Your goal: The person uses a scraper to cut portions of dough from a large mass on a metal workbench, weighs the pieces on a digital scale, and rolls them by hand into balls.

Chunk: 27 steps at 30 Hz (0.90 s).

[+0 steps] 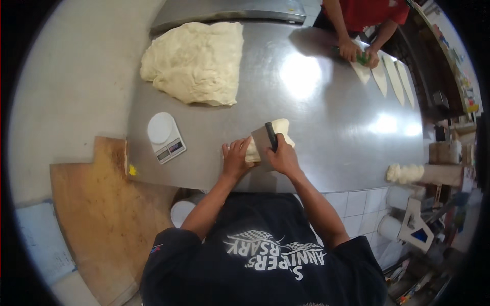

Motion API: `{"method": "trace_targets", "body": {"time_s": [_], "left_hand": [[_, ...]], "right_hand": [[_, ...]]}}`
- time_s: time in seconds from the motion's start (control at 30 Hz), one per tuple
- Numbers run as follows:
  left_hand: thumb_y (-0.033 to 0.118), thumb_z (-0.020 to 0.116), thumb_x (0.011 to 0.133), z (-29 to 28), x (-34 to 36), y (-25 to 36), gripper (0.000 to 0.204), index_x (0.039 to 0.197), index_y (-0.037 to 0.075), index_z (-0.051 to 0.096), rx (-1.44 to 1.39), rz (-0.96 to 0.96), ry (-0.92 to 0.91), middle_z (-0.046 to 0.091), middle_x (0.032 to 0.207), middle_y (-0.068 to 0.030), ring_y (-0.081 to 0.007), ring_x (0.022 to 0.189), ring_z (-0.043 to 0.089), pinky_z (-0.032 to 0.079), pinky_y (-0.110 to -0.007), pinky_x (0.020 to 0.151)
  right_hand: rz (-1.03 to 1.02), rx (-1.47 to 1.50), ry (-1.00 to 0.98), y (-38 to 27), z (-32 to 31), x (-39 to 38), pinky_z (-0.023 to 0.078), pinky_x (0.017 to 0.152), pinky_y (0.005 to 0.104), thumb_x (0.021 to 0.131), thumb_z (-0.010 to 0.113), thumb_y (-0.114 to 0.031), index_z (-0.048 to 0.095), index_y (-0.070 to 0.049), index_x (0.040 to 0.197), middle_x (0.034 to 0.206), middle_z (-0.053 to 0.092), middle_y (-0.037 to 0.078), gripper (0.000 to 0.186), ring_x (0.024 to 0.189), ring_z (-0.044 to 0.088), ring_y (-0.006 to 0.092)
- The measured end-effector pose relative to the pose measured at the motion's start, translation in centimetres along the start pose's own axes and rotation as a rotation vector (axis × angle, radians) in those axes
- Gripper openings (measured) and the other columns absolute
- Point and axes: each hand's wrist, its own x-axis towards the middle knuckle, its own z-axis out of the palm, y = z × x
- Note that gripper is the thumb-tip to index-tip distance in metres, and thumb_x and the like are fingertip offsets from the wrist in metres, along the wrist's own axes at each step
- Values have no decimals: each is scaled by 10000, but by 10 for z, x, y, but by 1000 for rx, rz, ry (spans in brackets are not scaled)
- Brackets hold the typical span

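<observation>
My right hand (284,157) is closed around the dark handle of a dough scraper (263,143), its wide metal blade standing on edge at a small piece of dough (283,128). Part of that dough shows on each side of the blade, which hides the middle, so I cannot tell if it is cut through. My left hand (236,157) grips the dough's left part (252,152) with bent fingers. A large pale slab of dough (196,64) lies at the far left of the metal table (214,122). Nearer, on the left, stands a white kitchen scale (166,136).
At the far right, a co-worker's hands (360,55) hold a green thing over long pointed strips of dough (393,79). Rolled dough pieces (404,173) lie at the table's right end. A wooden board (102,204) is at the left, a white bucket (182,211) under the near edge.
</observation>
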Motion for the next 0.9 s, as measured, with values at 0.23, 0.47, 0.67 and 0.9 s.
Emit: {"method": "trace_targets", "body": {"time_s": [0.23,0.47,0.67,0.9], "left_hand": [[264,918,686,-7,-14,-18,810,1413,167,573,-107,-125,-43,624,1240,-57,-277,1197,585,479,-479,1003],[153,821,788,-8,-24,-31,562,1307,120,611,-359,-137,39,613,1213,-124,-360,1120,623,557,-469,916],[138,772,838,-42,-30,-63,416,1233,95,650,-516,-117,90,603,1217,-153,-376,1121,640,547,-469,934],[91,787,839,-164,-31,-162,382,1198,35,669,-348,-3,304,620,1277,-183,-364,1205,623,508,-415,1029]], "right_hand": [[-123,-197,132,-6,65,2,509,653,624,931,636,-161,450,-14,1116,788,684,291,300,729,664,524],[-33,-338,118,-19,87,10,524,657,606,926,635,-152,445,-21,1124,802,691,270,304,725,682,495],[159,-191,-42,-5,78,22,517,829,578,915,691,-225,472,-28,1210,1005,702,303,417,952,672,519],[77,-26,22,8,74,19,536,845,503,886,757,-244,553,19,1196,1046,703,293,454,986,697,470]]}}
